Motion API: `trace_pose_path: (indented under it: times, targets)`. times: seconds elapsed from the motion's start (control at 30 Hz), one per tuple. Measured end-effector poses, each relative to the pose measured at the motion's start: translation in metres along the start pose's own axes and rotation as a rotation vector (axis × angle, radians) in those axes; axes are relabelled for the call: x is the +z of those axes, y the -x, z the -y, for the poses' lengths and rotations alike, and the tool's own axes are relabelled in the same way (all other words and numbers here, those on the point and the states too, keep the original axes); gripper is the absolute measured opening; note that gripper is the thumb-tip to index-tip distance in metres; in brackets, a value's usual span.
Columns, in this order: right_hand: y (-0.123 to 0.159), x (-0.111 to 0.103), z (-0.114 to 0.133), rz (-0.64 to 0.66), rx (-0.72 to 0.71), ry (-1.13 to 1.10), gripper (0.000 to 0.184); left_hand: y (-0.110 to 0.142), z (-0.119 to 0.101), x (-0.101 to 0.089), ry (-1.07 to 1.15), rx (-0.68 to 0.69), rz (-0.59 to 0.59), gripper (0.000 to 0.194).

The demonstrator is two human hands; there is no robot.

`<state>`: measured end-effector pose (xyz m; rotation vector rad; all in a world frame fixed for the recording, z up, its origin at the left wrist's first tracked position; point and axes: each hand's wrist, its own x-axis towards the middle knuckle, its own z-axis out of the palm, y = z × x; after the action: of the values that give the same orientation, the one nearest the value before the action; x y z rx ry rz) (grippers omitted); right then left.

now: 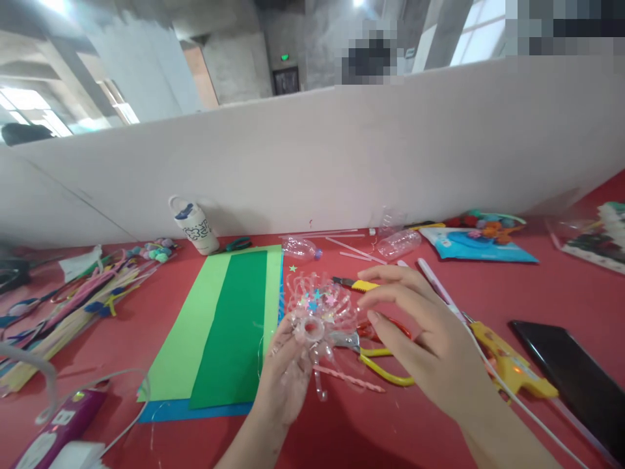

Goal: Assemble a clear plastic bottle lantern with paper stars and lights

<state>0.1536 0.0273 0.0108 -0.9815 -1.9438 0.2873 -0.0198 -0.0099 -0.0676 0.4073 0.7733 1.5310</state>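
Note:
My left hand (286, 371) grips a clear plastic flower (317, 306) cut from a bottle top, with curled strips and small coloured star stickers inside. It holds the piece by its neck, palm up, above the red table (390, 430). My right hand (420, 332) hovers just right of the flower, fingers curved and apart, with nothing in it. A twisted pink straw strip (349, 379) hangs below the flower.
Green and blue paper sheets (219, 332) lie to the left. A yellow utility knife (356, 284), scissors (378, 355), a yellow glue gun (512, 365) and a black phone (571, 378) lie to the right. Clear bottles (398, 242), a white glue bottle (195, 226) and pipe cleaners (73, 299) sit farther back.

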Motion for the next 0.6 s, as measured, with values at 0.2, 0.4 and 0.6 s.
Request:
trace_pose_path:
  times: [0.2, 0.4, 0.6]
  targets:
    - [-0.001, -0.009, -0.003, 0.018, 0.054, -0.081, 0.015, -0.001, -0.006, 0.013, -0.029, 0.029, 0.033, 0.025]
    - [0.002, -0.023, 0.006, -0.041, -0.061, -0.097, 0.012, -0.011, -0.008, 0.023, -0.099, 0.055, 0.121, 0.026]
    - [0.003, -0.029, 0.010, -0.113, -0.048, 0.015, 0.007, -0.021, -0.009, 0.042, -0.156, 0.046, 0.149, 0.020]
